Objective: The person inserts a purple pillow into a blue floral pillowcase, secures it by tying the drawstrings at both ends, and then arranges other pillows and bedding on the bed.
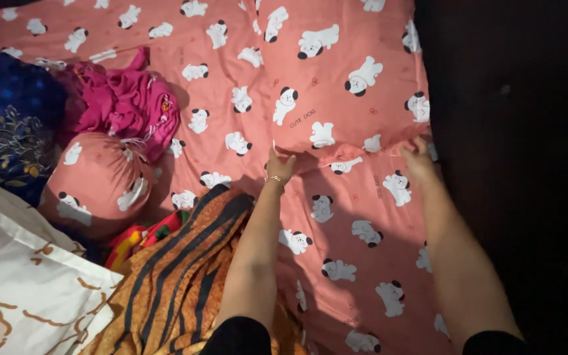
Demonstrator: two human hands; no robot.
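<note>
Two hands on one pink dog-print pillow [336, 72] at bed's right edge: left hand [280, 164] grip pinching its lower hem, right hand [419, 158] likewise. One bolster [96, 184] left.

Dog-print pink bed [363, 263] under pillow [336, 72], bolster [96, 181], tiger-striped cloth [179, 276].

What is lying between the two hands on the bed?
In the head view, only the pillow's lower edge lies between the left hand and the right hand; nothing else rests there.

A pillow [336, 72] lies at the bed's [356, 263] head; a bolster [96, 181] and crumpled cloth [129, 102] lie left, a striped blanket [179, 276] nearer.
</note>
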